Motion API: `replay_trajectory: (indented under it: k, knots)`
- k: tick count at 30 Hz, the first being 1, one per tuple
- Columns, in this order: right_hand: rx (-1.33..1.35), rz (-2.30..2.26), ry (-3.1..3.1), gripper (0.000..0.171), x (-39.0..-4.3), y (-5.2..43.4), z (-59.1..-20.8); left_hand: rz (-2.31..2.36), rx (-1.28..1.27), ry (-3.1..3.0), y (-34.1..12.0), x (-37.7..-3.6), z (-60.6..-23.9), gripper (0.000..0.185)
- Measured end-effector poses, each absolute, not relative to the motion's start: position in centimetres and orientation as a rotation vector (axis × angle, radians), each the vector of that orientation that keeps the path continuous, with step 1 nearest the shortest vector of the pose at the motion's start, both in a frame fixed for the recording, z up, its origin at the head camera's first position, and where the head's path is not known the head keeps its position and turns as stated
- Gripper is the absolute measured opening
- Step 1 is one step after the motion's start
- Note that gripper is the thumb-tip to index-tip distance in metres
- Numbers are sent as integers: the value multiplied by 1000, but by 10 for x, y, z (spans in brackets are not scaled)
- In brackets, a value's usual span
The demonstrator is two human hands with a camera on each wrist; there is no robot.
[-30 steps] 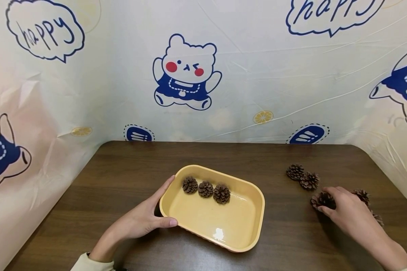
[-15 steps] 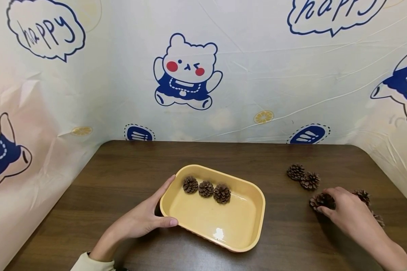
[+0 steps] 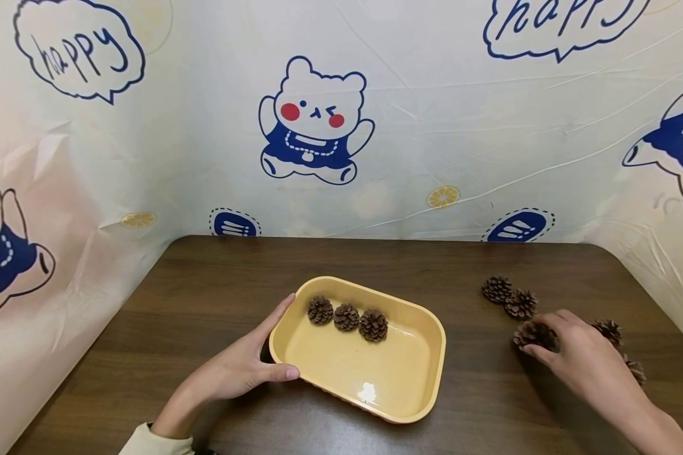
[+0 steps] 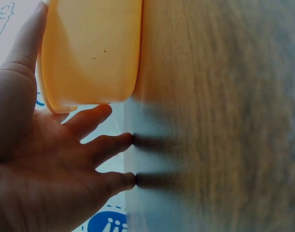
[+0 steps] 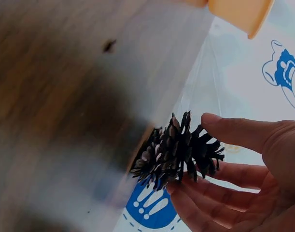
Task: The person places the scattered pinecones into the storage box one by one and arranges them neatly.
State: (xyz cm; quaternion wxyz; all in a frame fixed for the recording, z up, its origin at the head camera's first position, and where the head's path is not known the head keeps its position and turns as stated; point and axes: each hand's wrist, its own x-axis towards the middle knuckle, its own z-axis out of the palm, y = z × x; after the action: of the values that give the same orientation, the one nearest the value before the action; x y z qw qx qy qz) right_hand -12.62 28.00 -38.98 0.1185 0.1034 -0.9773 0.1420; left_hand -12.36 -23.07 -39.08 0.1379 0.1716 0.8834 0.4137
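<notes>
My left hand [image 3: 236, 363] rests against the left end of a yellow rectangular dish [image 3: 398, 414], its thumb at the near rim and index finger along the left side. In the left wrist view its other fingers [image 4: 113, 145] are spread, tips at the tabletop. Three brown pine cones lie in a row inside the dish, the largest pine cone [image 3: 373, 325] on the right. Over at the right, my right hand [image 3: 589, 360] pinches another pine cone [image 3: 528, 335] between thumb and fingers. The right wrist view shows this pine cone's [image 5: 174, 152] open scales close to the table.
Two pine cones [image 3: 509, 297] lie together beyond the right hand. More pine cones [image 3: 606, 330] show behind that hand, partly hidden by it. The brown wooden table [image 3: 410, 259] ends at a patterned cloth backdrop [image 3: 410, 158] at the back and sides.
My right hand has shifted slightly left, and the pine cone in its fingers has moved the same way. The left hand and the dish hold their place.
</notes>
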Motion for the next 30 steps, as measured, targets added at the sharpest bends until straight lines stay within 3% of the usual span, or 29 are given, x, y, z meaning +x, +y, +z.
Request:
replay_trajectory:
  k: [30]
  knots:
    - [533,456,-2524,48,-120,233,-377,1186,487,2562,-230,-123,-389,113]
